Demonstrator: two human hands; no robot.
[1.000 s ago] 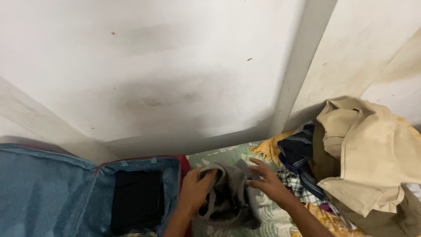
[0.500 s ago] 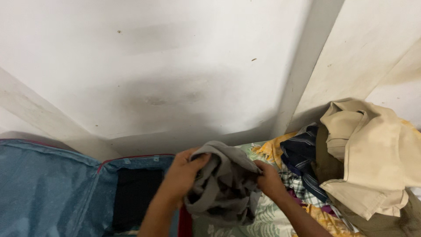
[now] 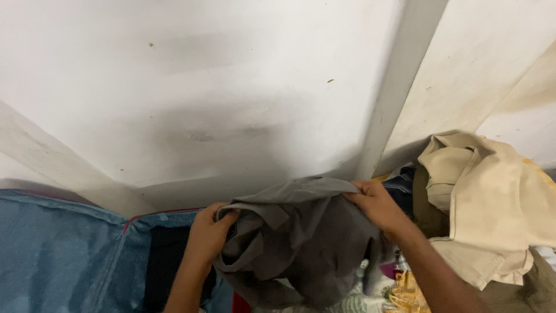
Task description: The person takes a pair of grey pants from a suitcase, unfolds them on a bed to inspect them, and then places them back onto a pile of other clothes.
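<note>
Two hands hold up a grey shirt [image 3: 301, 243] in the lower middle of the frame; the left hand [image 3: 208, 235] is closed tight on its left edge, and the right hand [image 3: 376, 206] is closed tight on its top right edge (the cloth hangs down in folds between them). At the lower left lies an open suitcase [image 3: 63, 255] with blue lining, and something dark sits inside it; at the right is a pile of clothes [image 3: 492, 214] with a tan shirt on top; a white wall [image 3: 231, 87] fills the upper part.
</note>
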